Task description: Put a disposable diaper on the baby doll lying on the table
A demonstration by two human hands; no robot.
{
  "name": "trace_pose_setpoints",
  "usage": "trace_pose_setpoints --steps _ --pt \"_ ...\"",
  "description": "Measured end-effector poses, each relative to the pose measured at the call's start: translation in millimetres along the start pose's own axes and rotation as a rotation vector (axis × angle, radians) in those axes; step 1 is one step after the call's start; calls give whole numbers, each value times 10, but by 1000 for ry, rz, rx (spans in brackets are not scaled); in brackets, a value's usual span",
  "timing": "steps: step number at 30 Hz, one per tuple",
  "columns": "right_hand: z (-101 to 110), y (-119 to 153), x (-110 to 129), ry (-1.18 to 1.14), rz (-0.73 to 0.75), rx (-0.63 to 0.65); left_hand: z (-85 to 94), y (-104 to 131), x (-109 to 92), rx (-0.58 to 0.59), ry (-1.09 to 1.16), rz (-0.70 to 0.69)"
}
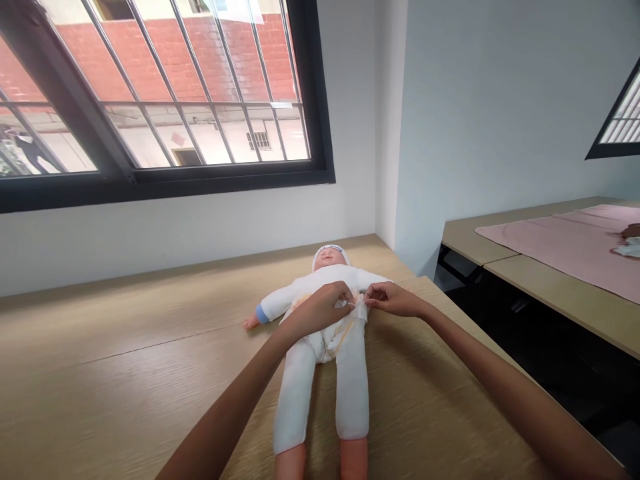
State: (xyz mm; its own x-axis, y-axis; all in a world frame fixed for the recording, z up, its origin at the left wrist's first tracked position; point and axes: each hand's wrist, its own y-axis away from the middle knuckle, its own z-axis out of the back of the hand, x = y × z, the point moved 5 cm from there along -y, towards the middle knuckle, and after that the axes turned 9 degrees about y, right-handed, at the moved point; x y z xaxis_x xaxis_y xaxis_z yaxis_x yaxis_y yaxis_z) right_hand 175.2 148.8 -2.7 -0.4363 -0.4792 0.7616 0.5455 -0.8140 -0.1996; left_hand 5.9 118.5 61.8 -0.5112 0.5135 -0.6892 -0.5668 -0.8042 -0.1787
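Note:
A baby doll in white clothes and a white cap lies on its back, its legs toward me. Around its hips is a white diaper with yellowish markings. My left hand reaches over the doll's belly, its fingers pinched at the diaper's waist. My right hand is at the doll's side, thumb and fingers closed on the diaper's edge near a white tab. The two hands are close together. My left hand and forearm hide part of the waist.
The doll lies on a light wooden table against a wall under a barred window. To the right, across a dark gap, another table bears a pink cloth. Another person's hand shows at the right edge by a whitish item.

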Motion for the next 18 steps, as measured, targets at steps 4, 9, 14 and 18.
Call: trace_pose_setpoints --steps 4,9,14,18 --pt "17 31 182 -47 91 3 4 -3 -11 38 -19 31" --pt "-61 48 223 13 225 113 -16 -42 16 24 2 -32" --pt "-35 41 188 104 219 16 5 -90 76 -26 -17 -43" --pt "7 41 190 237 210 -45 36 -79 79 -49 -77 45"
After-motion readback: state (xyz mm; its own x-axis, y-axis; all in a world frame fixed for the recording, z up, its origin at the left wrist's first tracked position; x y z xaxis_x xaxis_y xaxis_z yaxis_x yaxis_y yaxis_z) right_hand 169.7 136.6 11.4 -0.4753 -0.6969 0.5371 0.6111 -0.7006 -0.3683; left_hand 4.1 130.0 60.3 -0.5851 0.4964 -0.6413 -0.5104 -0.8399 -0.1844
